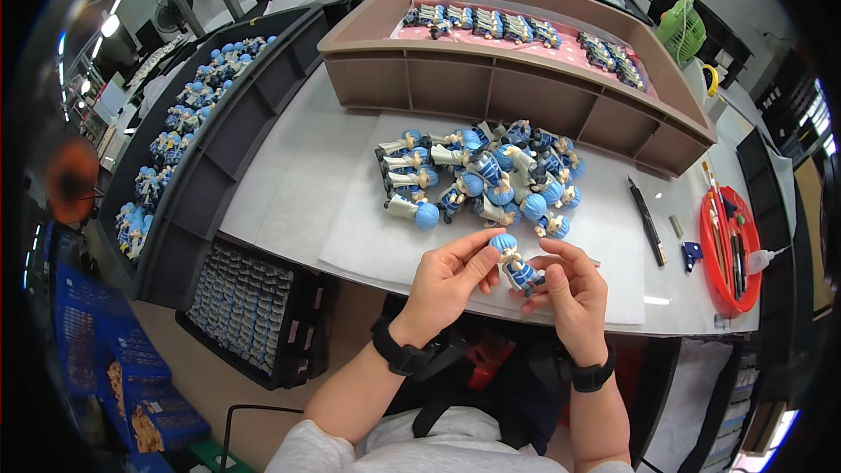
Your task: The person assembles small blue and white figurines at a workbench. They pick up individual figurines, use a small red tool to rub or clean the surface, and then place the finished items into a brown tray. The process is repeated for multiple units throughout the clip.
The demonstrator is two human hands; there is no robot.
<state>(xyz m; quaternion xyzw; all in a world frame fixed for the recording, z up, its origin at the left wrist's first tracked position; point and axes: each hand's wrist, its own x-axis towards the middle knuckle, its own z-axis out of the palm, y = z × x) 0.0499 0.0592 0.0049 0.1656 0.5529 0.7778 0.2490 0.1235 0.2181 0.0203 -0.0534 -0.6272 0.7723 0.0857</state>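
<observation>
Between my two hands, over the front edge of the table, I hold a small blue-haired figurine (520,271) in a blue and white outfit. My left hand (447,285) pinches it near the head with thumb and fingers. My right hand (571,289) curls round its lower end, its fingers partly behind the figurine. Just beyond my hands, a pile of similar figurines (491,166) lies on a white sheet (359,236). Those at the pile's left lie side by side in a column; the others are heaped at mixed angles.
Behind the pile stands a brown bin (420,85) with figurines on pink lining. At the left is a dark crate (210,158) of figurines, with a lower tray (245,311) beneath. A black pen-like tool (646,219) and a red basket (720,285) of brushes lie at the right.
</observation>
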